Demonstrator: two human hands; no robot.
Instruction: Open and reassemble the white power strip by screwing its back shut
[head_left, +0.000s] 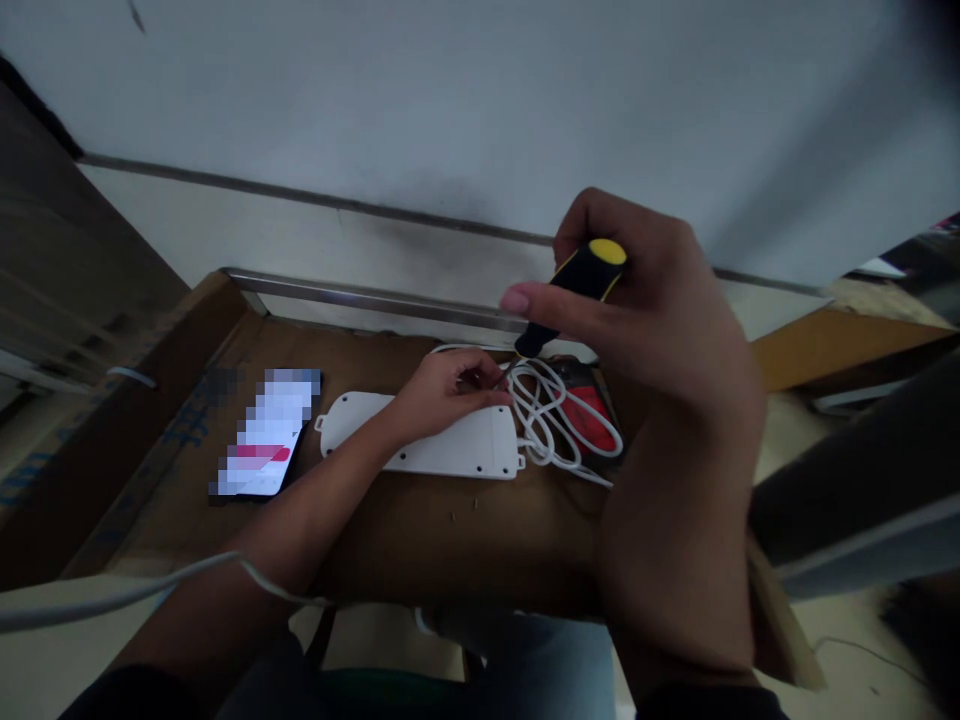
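Cardboard lies under the power strip, its cover still on; my right hand grips a screwdriver, and my left hand is bunched on the strip, any pinch hidden.

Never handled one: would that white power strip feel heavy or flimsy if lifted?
Probably light and stiff: the white power strip looks like a hollow moulded plastic case. Lying flat, it seems unlikely to roll. The looped white cable beside it would likely flop.
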